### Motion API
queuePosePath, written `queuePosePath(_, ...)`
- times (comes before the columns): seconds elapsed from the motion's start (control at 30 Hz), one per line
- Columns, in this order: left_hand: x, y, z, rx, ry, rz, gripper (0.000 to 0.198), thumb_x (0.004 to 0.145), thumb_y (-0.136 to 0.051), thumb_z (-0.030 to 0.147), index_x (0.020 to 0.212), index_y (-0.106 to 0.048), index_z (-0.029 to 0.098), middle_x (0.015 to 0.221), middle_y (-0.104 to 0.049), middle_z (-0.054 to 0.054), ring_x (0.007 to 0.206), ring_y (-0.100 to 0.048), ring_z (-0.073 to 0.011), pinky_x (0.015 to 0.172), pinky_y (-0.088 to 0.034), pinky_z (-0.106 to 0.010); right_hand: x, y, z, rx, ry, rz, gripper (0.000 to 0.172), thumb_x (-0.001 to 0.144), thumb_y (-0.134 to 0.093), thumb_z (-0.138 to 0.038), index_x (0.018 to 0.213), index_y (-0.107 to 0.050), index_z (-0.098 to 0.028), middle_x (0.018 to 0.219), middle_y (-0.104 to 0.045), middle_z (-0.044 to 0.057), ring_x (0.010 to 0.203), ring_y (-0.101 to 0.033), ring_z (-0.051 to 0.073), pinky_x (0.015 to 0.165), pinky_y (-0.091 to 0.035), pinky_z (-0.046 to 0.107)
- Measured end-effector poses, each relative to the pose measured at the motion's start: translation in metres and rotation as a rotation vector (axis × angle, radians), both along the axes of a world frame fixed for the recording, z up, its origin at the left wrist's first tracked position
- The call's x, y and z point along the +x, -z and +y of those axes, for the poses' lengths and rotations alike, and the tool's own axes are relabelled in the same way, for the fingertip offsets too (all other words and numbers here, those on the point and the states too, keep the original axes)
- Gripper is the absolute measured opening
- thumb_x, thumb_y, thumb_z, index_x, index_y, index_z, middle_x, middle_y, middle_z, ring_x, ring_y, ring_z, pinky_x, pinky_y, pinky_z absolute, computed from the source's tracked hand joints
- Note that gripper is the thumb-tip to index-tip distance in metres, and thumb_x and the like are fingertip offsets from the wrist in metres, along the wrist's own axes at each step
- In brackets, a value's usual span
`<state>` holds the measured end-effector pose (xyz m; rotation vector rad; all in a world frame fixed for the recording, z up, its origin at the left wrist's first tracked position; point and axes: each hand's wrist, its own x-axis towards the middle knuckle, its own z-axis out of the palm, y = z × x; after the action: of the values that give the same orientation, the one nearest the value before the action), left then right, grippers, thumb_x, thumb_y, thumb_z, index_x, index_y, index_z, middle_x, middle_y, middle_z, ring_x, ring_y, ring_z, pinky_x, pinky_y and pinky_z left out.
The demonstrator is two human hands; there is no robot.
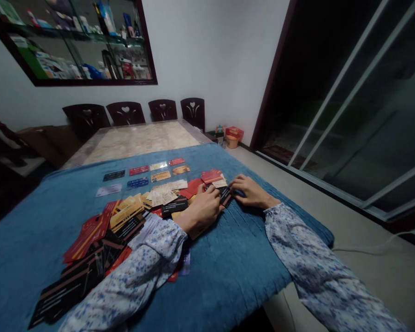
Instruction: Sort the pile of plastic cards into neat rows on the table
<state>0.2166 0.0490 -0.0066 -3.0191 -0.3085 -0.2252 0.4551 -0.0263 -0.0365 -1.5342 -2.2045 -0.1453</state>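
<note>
A heap of several cards [124,221], red, black, gold and white, lies spread over a blue cloth [228,267] on a table. My left hand [202,210] rests on the right end of the heap with its fingers curled around a dark card [225,195]. My right hand [251,190] lies flat beside it, fingertips pressing on the same dark card. Farther back, several single cards [138,171] lie laid out in rows on the cloth.
Past the cloth the bare marble tabletop [141,138] runs to dark chairs [126,113] at the wall. A glass cabinet [76,41] hangs above. A red bucket [234,136] stands on the floor by the sliding glass door [349,106] to the right.
</note>
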Motion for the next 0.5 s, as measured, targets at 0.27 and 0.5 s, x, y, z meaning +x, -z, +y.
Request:
queuePosePath(0.27,0.000,-0.005,-0.009,0.067,-0.054,0.017,0.046,0.095,-0.058,0.051,0.106,-0.073,0.009,0.111,-0.067,-0.018,0.113,-0.052,-0.0326,0.099,-0.035,-0.051,-0.006,-0.006,-0.003,-0.013,-0.056,-0.002,0.035,0.078,-0.068,-0.019,0.112,-0.075,-0.019,0.107,-0.073,0.011,0.101,-0.057,0.027,0.090,-0.050,0.046)
queuePosePath(0.5,0.001,-0.004,-0.012,0.086,-0.077,-0.017,0.035,0.093,-0.059,0.037,0.107,-0.073,0.009,0.109,-0.066,-0.019,0.114,-0.053,-0.0338,0.097,-0.038,-0.051,-0.008,-0.010,-0.005,-0.046,-0.091,0.041,0.033,0.077,-0.070,-0.019,0.109,-0.078,-0.022,0.113,-0.073,0.011,0.105,-0.056,0.028,0.096,-0.050,0.050)
